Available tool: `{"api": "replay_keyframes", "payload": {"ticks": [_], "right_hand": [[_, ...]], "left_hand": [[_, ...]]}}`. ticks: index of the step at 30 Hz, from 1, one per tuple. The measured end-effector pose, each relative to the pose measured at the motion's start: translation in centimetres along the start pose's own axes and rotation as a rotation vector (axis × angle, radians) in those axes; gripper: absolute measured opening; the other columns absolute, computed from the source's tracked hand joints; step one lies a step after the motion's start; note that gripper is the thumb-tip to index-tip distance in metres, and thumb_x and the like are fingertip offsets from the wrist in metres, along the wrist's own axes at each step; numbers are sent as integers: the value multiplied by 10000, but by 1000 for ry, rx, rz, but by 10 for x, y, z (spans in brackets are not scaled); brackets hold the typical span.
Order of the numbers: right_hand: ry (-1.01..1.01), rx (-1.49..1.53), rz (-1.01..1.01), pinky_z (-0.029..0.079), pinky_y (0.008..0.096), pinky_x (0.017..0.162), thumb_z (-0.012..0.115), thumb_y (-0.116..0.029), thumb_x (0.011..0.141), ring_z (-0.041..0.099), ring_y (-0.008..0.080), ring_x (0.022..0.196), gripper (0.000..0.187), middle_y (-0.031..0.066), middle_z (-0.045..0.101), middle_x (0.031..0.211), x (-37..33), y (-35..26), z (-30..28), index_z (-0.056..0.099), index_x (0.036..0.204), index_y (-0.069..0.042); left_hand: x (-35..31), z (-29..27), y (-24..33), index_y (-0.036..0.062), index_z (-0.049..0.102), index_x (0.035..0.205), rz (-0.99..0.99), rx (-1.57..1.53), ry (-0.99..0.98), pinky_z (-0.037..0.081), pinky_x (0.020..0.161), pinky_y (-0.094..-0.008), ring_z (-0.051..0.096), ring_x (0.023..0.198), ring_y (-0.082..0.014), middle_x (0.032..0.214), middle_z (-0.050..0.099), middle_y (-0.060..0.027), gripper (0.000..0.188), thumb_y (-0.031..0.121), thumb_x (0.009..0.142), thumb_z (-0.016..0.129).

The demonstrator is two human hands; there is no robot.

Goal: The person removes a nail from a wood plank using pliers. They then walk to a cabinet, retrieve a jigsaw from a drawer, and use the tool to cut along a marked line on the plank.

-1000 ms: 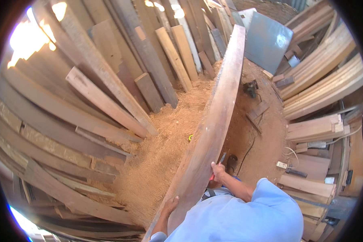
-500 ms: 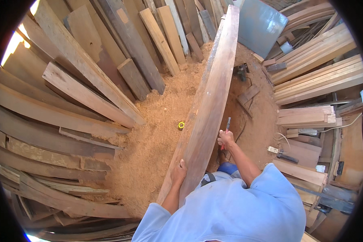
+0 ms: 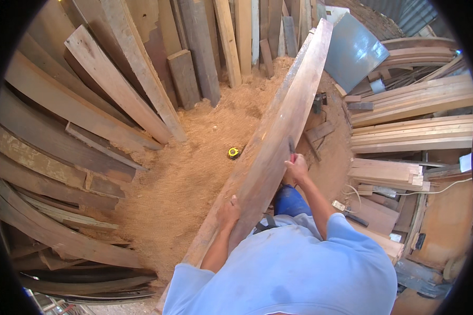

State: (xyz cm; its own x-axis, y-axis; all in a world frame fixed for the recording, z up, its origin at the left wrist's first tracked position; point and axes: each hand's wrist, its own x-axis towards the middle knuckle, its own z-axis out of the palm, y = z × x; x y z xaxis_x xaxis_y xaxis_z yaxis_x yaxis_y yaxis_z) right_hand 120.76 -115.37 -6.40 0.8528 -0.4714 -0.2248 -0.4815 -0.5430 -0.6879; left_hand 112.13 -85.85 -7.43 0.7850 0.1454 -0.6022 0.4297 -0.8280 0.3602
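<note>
A long, thick wooden plank [image 3: 278, 152] slants from my body up to the far middle. My left hand [image 3: 228, 212] curls over its left part close to me, gripping it with the thumb up. My right hand [image 3: 297, 167] is closed round a red-handled tool with a narrow grey metal end [image 3: 291, 144], by the plank's right edge. The metal end lies over the plank's face; I cannot tell whether it touches. The tool's exact kind is not clear.
Sawdust covers the floor [image 3: 194, 173], with a yellow tape measure [image 3: 233, 153] left of the plank. Boards [image 3: 118, 86] lean at the left and back. Stacked timber [image 3: 410, 134] lies at the right, near a white socket block with a cord [image 3: 339, 205]. A blue-grey sheet [image 3: 356, 52] stands far off.
My right hand has brought the tool from beside the plank's right edge to over its face. My left hand stays on the plank. The whole view has shifted and turned slightly.
</note>
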Motion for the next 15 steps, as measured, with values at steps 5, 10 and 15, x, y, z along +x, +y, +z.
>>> {"api": "replay_keyframes", "payload": {"ticks": [5,10,15], "right_hand": [[-111,-393,-230,497,471,913,694,-193,769,605,394,1044,437,246,620,1072,65,-19,24,584,1133,23],[-197,-571,-363,494,508,871,707,-238,766,567,414,1059,404,227,580,1103,75,-32,19,598,1088,-21],[-399,-683,-568,458,492,892,630,-234,857,562,386,1049,278,199,585,1098,108,-33,-8,624,1073,-59]], "left_hand": [[6,8,-1,12,703,1072,-129,-32,62,471,903,-537,647,1012,-446,1032,683,-285,592,486,987,358],[19,33,-21,49,599,1116,-203,-35,258,482,848,-544,661,925,-441,941,697,-243,456,452,964,448],[12,26,-8,56,576,1089,-265,-18,240,494,793,-554,665,872,-443,911,699,-223,420,439,954,468]]}}
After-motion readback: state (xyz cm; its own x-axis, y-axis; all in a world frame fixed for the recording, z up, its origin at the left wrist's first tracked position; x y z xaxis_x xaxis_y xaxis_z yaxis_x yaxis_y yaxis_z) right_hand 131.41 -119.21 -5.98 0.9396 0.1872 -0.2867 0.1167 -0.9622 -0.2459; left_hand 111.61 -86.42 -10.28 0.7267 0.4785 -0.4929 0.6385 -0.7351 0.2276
